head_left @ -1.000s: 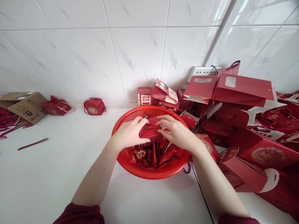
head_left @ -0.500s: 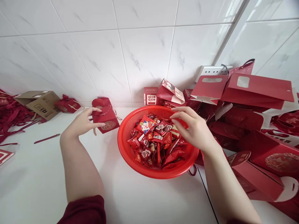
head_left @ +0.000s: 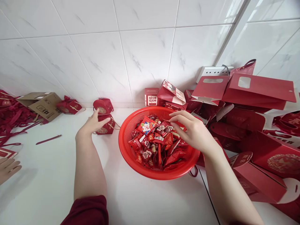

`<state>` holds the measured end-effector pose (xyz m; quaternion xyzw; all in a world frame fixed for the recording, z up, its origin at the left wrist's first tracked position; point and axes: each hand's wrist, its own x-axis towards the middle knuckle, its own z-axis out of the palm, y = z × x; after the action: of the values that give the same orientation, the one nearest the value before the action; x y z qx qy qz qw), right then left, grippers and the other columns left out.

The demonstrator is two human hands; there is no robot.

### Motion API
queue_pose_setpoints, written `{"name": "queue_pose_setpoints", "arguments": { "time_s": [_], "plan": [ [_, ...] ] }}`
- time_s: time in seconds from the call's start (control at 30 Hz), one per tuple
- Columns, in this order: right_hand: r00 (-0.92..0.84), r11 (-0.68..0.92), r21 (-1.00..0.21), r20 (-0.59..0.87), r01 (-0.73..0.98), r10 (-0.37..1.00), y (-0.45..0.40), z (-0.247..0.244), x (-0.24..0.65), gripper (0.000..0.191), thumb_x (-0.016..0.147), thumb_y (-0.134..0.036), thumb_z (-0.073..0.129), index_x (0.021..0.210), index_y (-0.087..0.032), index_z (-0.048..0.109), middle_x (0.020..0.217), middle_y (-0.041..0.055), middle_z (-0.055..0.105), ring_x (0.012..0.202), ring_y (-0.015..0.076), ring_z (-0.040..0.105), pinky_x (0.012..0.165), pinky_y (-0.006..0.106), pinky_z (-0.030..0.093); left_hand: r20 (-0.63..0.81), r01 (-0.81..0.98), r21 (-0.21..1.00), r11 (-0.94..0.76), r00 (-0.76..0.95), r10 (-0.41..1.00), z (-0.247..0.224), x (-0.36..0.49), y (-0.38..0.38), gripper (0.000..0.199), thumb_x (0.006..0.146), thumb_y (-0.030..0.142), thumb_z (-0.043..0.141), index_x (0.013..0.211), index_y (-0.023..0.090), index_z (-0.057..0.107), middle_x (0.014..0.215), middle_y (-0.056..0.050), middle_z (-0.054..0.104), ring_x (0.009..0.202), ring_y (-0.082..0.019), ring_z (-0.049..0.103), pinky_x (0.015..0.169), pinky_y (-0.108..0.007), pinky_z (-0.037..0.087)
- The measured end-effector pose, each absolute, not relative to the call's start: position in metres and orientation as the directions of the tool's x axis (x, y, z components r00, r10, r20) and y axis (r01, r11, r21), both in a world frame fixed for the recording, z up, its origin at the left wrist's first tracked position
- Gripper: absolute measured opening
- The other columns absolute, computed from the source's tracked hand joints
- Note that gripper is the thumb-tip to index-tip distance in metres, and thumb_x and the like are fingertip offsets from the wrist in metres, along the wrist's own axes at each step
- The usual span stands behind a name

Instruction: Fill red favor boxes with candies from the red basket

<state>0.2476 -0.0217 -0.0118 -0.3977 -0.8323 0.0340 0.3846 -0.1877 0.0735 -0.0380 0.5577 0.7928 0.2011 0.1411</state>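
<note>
While your left hand (head_left: 90,125) has fingers apart by the front red card box (head_left: 106,128) on the white bench (head_left: 58,168), your right hand (head_left: 194,129) has fingers apart over the red plastic basket (head_left: 134,167). Seemingly light, the box may dent; pinch its sides softly.

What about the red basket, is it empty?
No, the red basket holds a pile of small wrapped packets, mostly red.

Bright, soft, cool light
Glare streaks the tiles (head_left: 264,11) beyond the right hand (head_left: 193,129); table (head_left: 119,187) softly shadowed; edges stretched.
</note>
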Motion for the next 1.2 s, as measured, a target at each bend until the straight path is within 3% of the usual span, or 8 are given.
{"name": "queue_pose_setpoints", "arguments": {
  "time_s": [0.07, 0.13, 0.3, 0.4, 0.5, 0.8, 1.03, 1.2],
  "plan": [
    [-0.393, 0.678, -0.369, 0.601, 0.635, 0.696, -0.022, -0.011, 0.247, 0.014, 0.100, -0.022, 0.049, 0.105, -0.023, 0.062, 0.120, 0.0096, 0.066, 0.105, 0.0229, 0.067, 0.090, 0.039, 0.054, -0.084, 0.844, 0.366, 0.391, -0.388, 0.918, -0.048, -0.184, 0.079, 0.115, 0.063, 0.076, 0.067, 0.158, 0.026, 0.027, 0.169, -0.017, 0.008, 0.151, -0.054, 0.005, 0.109, -0.071, 0.030],
    [-0.397, 0.680, -0.374, 0.598, 0.631, 0.697, -0.021, -0.011, 0.246, 0.014, 0.100, -0.022, 0.049, 0.104, -0.023, 0.062, 0.119, 0.0100, 0.066, 0.104, 0.0232, 0.067, 0.089, 0.039, 0.055, -0.120, 0.851, 0.277, 0.446, -0.429, 0.895, -0.058, -0.180, 0.085, 0.123, 0.059, 0.079, 0.068, 0.161, 0.026, 0.022, 0.169, -0.017, -0.003, 0.149, -0.058, -0.007, 0.109, -0.074, 0.025],
    [-0.408, 0.682, -0.379, 0.585, 0.626, 0.701, -0.018, -0.013, 0.248, 0.014, 0.100, -0.021, 0.048, 0.104, -0.023, 0.062, 0.119, 0.0098, 0.067, 0.104, 0.0234, 0.067, 0.090, 0.039, 0.054, -0.026, 0.878, 0.261, 0.402, -0.410, 0.912, -0.072, -0.180, 0.093, 0.107, 0.068, 0.076, 0.061, 0.159, 0.029, 0.029, 0.165, -0.020, 0.014, 0.144, -0.058, 0.021, 0.104, -0.064, 0.036],
    [-0.401, 0.677, -0.387, 0.585, 0.626, 0.705, -0.015, -0.014, 0.251, 0.014, 0.100, -0.022, 0.049, 0.105, -0.023, 0.062, 0.117, 0.0093, 0.067, 0.103, 0.0229, 0.068, 0.089, 0.038, 0.054, 0.036, 0.905, 0.256, 0.341, -0.361, 0.932, -0.068, -0.189, 0.095, 0.097, 0.072, 0.075, 0.057, 0.155, 0.028, 0.041, 0.149, -0.023, 0.040, 0.137, -0.052, 0.035, 0.106, -0.060, 0.035],
    [-0.389, 0.665, -0.388, 0.582, 0.639, 0.714, -0.012, -0.015, 0.254, 0.014, 0.100, -0.021, 0.048, 0.104, -0.023, 0.061, 0.115, 0.0089, 0.068, 0.101, 0.0223, 0.068, 0.088, 0.038, 0.054, 0.090, 0.912, 0.261, 0.317, -0.350, 0.933, -0.051, -0.205, 0.101, 0.089, 0.072, 0.075, 0.059, 0.146, 0.026, 0.054, 0.133, -0.020, 0.051, 0.132, -0.048, 0.042, 0.107, -0.058, 0.036],
    [-0.359, 0.602, -0.393, 0.536, 0.695, 0.764, -0.004, -0.020, 0.259, 0.013, 0.101, -0.021, 0.048, 0.104, -0.022, 0.060, 0.110, 0.0079, 0.068, 0.094, 0.0209, 0.067, 0.085, 0.036, 0.053, 0.403, 0.904, 0.369, 0.216, -0.365, 0.839, 0.021, -0.238, 0.163, 0.093, 0.079, 0.076, 0.057, 0.152, 0.021, 0.043, 0.141, -0.014, 0.027, 0.134, -0.038, 0.029, 0.115, -0.056, 0.028],
    [-0.362, 0.552, -0.379, 0.466, 0.743, 0.807, 0.002, -0.024, 0.259, 0.015, 0.101, -0.021, 0.047, 0.103, -0.022, 0.061, 0.104, 0.0067, 0.070, 0.086, 0.0199, 0.067, 0.076, 0.034, 0.051, 0.334, 0.887, 0.430, 0.167, -0.328, 0.884, 0.000, -0.247, 0.214, 0.083, 0.087, 0.064, 0.056, 0.150, 0.011, 0.044, 0.142, -0.013, 0.029, 0.135, -0.032, 0.025, 0.120, -0.051, 0.015],
    [-0.353, 0.523, -0.360, 0.441, 0.772, 0.825, 0.007, -0.026, 0.258, 0.014, 0.100, -0.021, 0.048, 0.102, -0.022, 0.062, 0.102, 0.0059, 0.071, 0.084, 0.0198, 0.067, 0.075, 0.033, 0.051, 0.303, 0.890, 0.431, 0.146, -0.295, 0.906, 0.002, -0.258, 0.222, 0.077, 0.089, 0.061, 0.057, 0.147, 0.012, 0.046, 0.142, -0.011, 0.038, 0.135, -0.029, 0.030, 0.119, -0.048, 0.021]
  ]
}}
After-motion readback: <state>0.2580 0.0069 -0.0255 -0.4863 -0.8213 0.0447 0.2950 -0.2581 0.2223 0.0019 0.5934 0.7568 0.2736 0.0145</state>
